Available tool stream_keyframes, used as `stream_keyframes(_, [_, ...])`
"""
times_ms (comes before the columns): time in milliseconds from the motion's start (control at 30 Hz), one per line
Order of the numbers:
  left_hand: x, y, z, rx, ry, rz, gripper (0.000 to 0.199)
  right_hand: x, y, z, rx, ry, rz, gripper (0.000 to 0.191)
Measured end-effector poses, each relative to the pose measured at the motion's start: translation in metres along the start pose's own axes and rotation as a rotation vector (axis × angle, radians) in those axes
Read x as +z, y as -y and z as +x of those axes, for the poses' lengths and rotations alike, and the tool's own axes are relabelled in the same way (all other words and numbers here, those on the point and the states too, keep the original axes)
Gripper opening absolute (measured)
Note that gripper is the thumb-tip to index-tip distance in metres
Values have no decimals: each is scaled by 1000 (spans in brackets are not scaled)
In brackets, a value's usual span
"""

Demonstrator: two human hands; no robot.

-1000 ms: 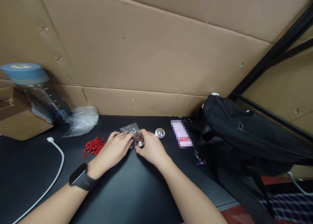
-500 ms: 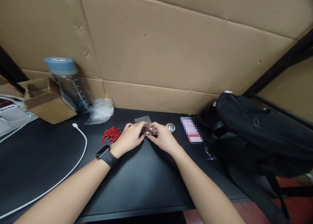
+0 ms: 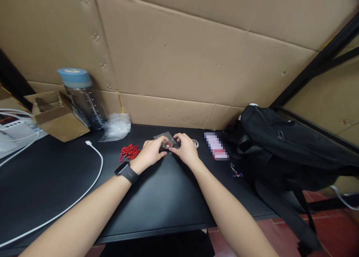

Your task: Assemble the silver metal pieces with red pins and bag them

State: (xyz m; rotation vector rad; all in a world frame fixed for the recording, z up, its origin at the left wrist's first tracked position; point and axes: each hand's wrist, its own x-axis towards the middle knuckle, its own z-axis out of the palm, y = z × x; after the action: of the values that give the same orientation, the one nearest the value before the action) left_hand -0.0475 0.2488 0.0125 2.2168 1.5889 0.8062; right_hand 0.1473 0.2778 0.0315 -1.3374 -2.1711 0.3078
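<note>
The left hand [image 3: 151, 150] and right hand [image 3: 187, 148] meet near the far edge of the worktop [image 3: 157, 201], both part curled, each thumb standing a little apart from its fingers. Between them lie a small clear plastic bag [image 3: 161, 135] and a round metal piece [image 3: 168, 145] with a bit of red on it; whether the piece is inside the bag or on top of it, I cannot tell. The fingertips of both hands are at the bag and the metal piece, but how firmly either one grips is too small to make out. A black smartwatch [image 3: 126, 171] circles the left wrist.

Just beyond the right hand, partly hidden by it, sits a metal disc [image 3: 195, 143]. A heap of red cords [image 3: 129, 152] lies just left of the left hand.

Between the forearms, open surface runs down to the near edge. Leftward, there is room between the red cords and a white cable [image 3: 101, 165] that curves toward the near left. The far edge meets a cardboard panel [image 3: 182, 62]; along it on the left stand a stack of clear bags [image 3: 117, 127], a blue-lidded bottle [image 3: 86, 103] and an open cardboard box [image 3: 60, 124]. Rightward, a blurred pink item [image 3: 216, 146], a keychain [image 3: 237, 175] and a black backpack [image 3: 280, 148] take up the right end.
</note>
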Motion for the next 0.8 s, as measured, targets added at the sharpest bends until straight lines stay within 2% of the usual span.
stream_keyframes(233, [-3,-5,0,56,-31,-3,46,14,-5,8,39,-62,10,51])
stream_keyframes(367, [-10,-9,-3,-53,-125,166,60,21,-4,12,26,-99,2,54])
stream_keyframes(433, [-12,-8,-5,-115,-60,177,72,22,-2,12,27,-108,-6,51])
stream_keyframes(500, [-14,-5,-6,-121,46,147,78,23,0,11,31,-110,-5,46])
stream_keyframes(633, [-19,3,-7,-6,146,118,83,23,0,10,17,-101,46,42])
stream_keyframes(700, [-26,7,-5,33,150,114,75,21,-4,11,-76,-36,158,48])
stream_keyframes(767, [-34,9,-2,67,128,99,50,16,-10,12,-179,45,306,46])
stream_keyframes(800, [-38,9,-1,87,105,96,36,13,-14,13,-209,67,364,38])
